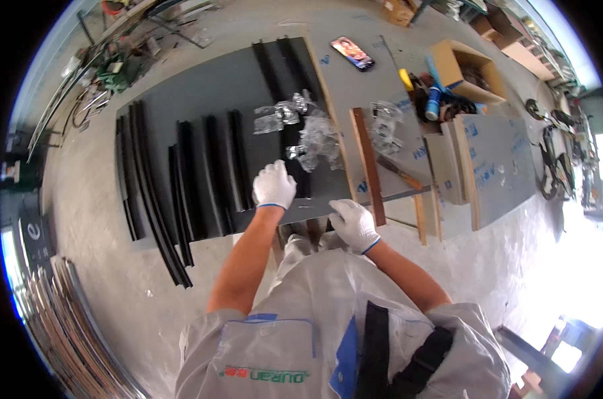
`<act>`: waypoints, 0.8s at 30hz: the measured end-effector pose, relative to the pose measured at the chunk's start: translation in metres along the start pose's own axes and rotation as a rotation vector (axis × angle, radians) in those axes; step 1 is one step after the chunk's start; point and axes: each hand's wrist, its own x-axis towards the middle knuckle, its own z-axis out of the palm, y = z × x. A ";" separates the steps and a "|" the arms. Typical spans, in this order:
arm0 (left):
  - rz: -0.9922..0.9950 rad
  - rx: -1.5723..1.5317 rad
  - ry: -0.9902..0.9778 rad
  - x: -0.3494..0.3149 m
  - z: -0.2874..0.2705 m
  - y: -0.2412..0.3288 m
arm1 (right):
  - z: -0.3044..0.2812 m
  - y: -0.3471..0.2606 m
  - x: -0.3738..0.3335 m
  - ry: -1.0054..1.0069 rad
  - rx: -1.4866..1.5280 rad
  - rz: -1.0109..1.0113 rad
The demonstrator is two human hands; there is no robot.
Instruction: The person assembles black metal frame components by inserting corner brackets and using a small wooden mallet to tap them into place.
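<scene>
My left hand (275,185), in a white knit glove, is over the near part of the dark grey panel on the table. Its fingers are curled together, and whatever they hold is hidden beneath them. Just right of it lies a black strip (302,184), partly covered by crumpled clear plastic bags (318,141). To its left lies another long black strip (238,163). My right hand (355,226), gloved the same way, hovers by the table's near edge, its fingers apart and nothing visible in them. A reddish-brown bar (368,166) lies just beyond it.
More black strips (156,199) lie at left, some overhanging the near edge. To the right are a phone (353,53), a wooden-handled tool (399,172), a blue can (433,104), a cardboard box (458,63) and leaning panels (501,166). Long bars (69,319) stand at lower left.
</scene>
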 end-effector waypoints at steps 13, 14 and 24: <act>0.251 -0.525 0.203 -0.053 0.004 0.042 | -0.097 0.172 0.099 0.381 -0.477 0.523; 0.234 -0.576 0.157 -0.060 0.008 0.045 | -0.104 0.171 0.109 0.270 -0.401 0.559; 0.142 -0.725 -0.073 -0.081 0.018 0.054 | -0.110 0.159 0.114 0.139 -0.299 0.386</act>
